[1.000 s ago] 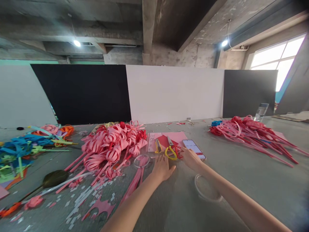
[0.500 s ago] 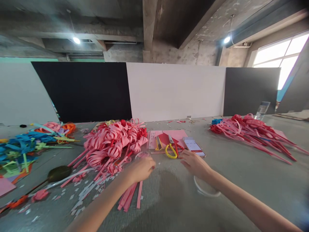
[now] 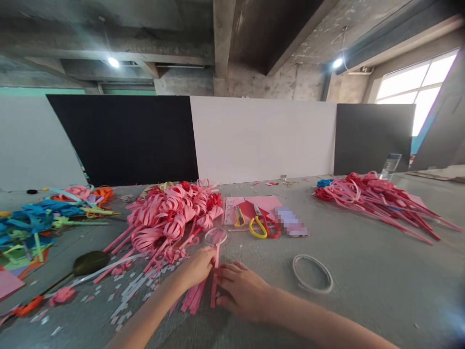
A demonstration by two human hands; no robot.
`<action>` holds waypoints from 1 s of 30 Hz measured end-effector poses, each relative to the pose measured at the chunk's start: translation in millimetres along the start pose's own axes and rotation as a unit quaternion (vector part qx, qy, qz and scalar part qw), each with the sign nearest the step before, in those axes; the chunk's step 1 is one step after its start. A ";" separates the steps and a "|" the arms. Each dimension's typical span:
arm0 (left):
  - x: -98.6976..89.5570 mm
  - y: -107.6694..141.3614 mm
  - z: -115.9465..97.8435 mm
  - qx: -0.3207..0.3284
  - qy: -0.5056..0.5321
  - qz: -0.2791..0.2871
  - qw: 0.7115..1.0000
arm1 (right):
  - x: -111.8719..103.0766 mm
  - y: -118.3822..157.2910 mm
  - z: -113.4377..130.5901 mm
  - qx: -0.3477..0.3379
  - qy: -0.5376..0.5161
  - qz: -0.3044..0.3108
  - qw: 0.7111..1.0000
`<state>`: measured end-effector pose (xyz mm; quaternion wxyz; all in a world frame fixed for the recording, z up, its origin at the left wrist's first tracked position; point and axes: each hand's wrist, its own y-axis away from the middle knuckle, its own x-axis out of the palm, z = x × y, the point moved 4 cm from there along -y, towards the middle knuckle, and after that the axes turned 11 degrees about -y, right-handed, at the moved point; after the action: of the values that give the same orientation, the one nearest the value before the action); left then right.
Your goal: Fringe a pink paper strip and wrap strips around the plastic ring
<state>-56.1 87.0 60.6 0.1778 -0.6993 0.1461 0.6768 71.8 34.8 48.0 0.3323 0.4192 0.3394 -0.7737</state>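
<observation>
My left hand (image 3: 201, 265) is closed, its fingertips pinching a narrow pink paper strip (image 3: 217, 253) that runs toward me over the table. Beside it, my right hand (image 3: 244, 287) rests low with fingers stretched and slightly apart, the tips touching the same strip's lower part. Just beyond the left hand lies a thin pale ring (image 3: 216, 230) with pink paper inside it. More loose pink strips (image 3: 193, 296) lie under and below the left wrist. A large bunch of looped pink paper flowers (image 3: 178, 213) sits to the left of the hands.
Yellow-handled scissors (image 3: 257, 228), a cutter (image 3: 239, 216) and a phone (image 3: 290, 222) lie by pink sheets (image 3: 271, 200). A white ring (image 3: 313, 274) is at right, before another pink and red bundle (image 3: 366, 194). Blue strips (image 3: 32, 218), a dark leaf (image 3: 90, 262) and paper scraps lie left.
My right hand has left the area by the scissors and phone and come down left to the pink strip. My left hand has drawn slightly back toward me, uncovering the pale ring.
</observation>
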 end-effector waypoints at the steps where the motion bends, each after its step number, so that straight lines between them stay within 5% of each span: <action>1: -0.2 0.1 0.6 0.003 0.000 -0.002 1.000 | -0.6 2.1 -1.3 0.005 -0.004 0.008 1.000; 15: 0.4 1.9 -0.7 -0.004 -0.005 -0.016 1.000 | -18.4 73.1 10.5 -0.028 0.039 0.053 0.997; 21: -4.2 5.4 -43.3 0.007 0.070 -0.044 0.997 | -8.8 89.2 15.2 -0.107 0.099 0.029 0.989; 30: 31.2 -27.7 -82.9 -0.048 0.315 -0.126 0.939 | -2.4 94.6 15.1 -0.099 0.018 0.022 0.995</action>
<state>31.7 75.9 32.6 0.1726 -0.8971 0.0725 0.4002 141.9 -28.7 33.1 0.3832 0.4055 0.4110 -0.7210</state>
